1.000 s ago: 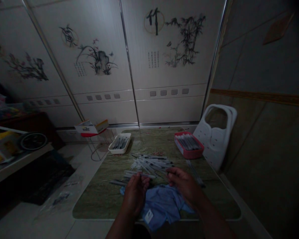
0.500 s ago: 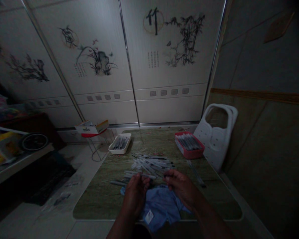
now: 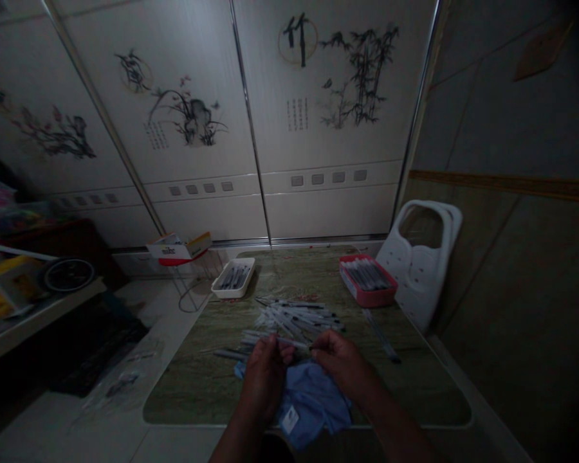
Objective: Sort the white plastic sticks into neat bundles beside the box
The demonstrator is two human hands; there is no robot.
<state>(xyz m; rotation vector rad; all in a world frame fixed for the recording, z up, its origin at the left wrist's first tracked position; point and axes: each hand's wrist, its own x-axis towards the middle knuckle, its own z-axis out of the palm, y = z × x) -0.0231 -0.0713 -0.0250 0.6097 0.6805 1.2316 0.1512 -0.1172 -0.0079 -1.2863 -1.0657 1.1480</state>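
Note:
My left hand (image 3: 266,370) is closed on a pale, slender pen (image 3: 292,342), which points to the right. At the pen's dark right end, my right hand (image 3: 340,360) is pinched; whether it grips that tip or a small separate part is too dark to tell. Just beyond both hands lies a loose pile of whitish pens (image 3: 296,318). More pens (image 3: 229,354) lie left of my left hand. Beneath and between my hands a blue cloth (image 3: 313,399) with a white label is bunched at the near edge of the green table (image 3: 193,392).
A white tray (image 3: 245,289) with pens stands at the back left, a red basket (image 3: 375,297) with pens at the back right. Some pens (image 3: 382,337) lie below the basket. A folded white stool or chair (image 3: 415,270) leans beyond the right edge.
My right hand has moved slightly left, and its fingertips have come up to the pen's right end. My left hand still holds the pen.

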